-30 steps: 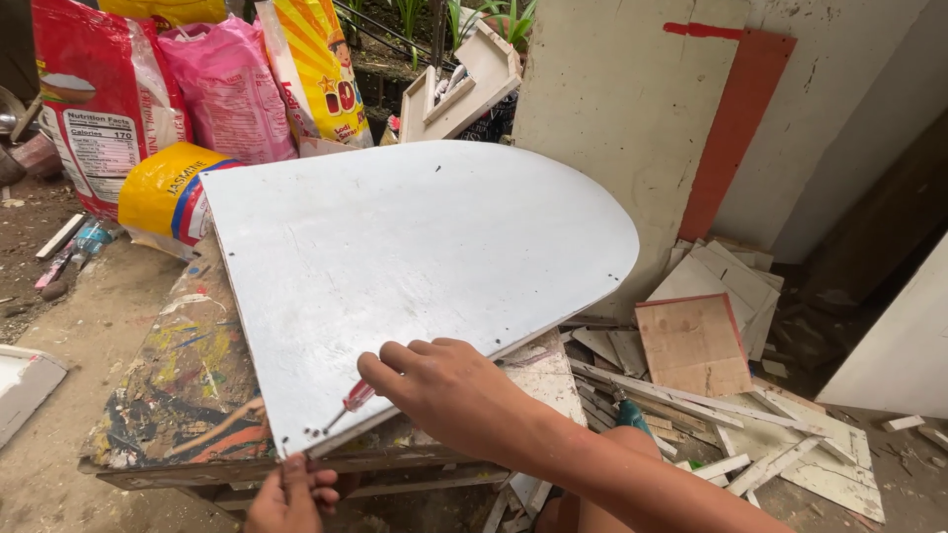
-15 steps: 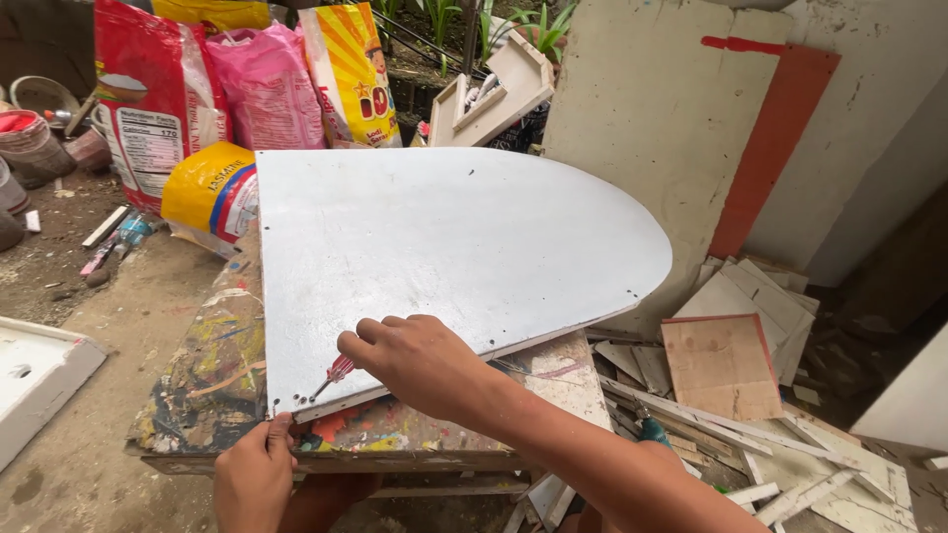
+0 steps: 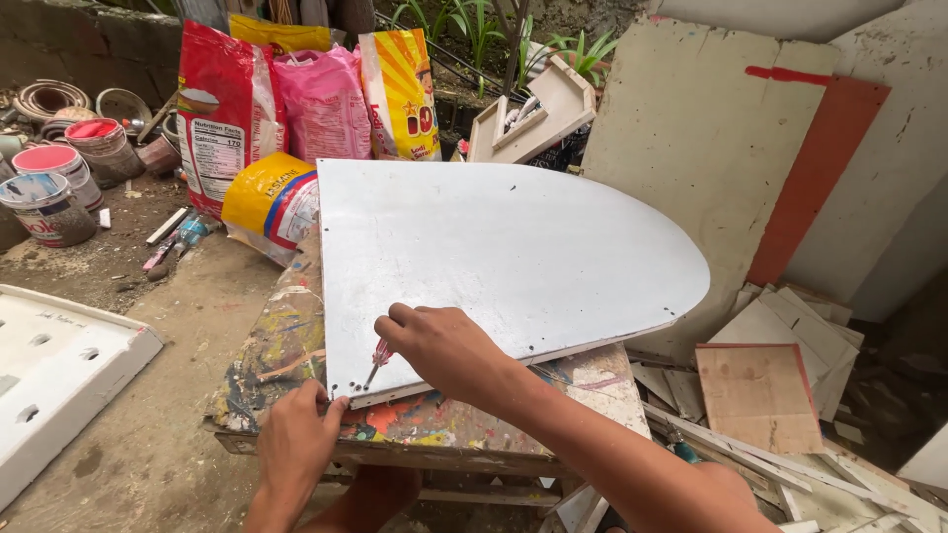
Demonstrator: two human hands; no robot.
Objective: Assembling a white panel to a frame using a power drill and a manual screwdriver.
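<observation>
A white board (image 3: 494, 252) with one rounded end lies flat on a paint-stained work table (image 3: 276, 365). Small holes dot its edges. My right hand (image 3: 444, 347) grips a red-handled screwdriver (image 3: 377, 361), its tip pressed at a hole close to the board's near left corner. My left hand (image 3: 294, 434) rests on the table's front edge, fingertips touching that same corner of the board.
Coloured sacks (image 3: 296, 109) stand behind the table. Paint buckets (image 3: 49, 188) sit at the far left, and a white moulded panel (image 3: 49, 375) lies on the ground. Scrap boards (image 3: 770, 385) are piled at the right beneath leaning panels (image 3: 691, 148).
The view has swung so the board sits further right and closer. My left hand has risen to the board's near corner. The screwdriver stays at the corner hole.
</observation>
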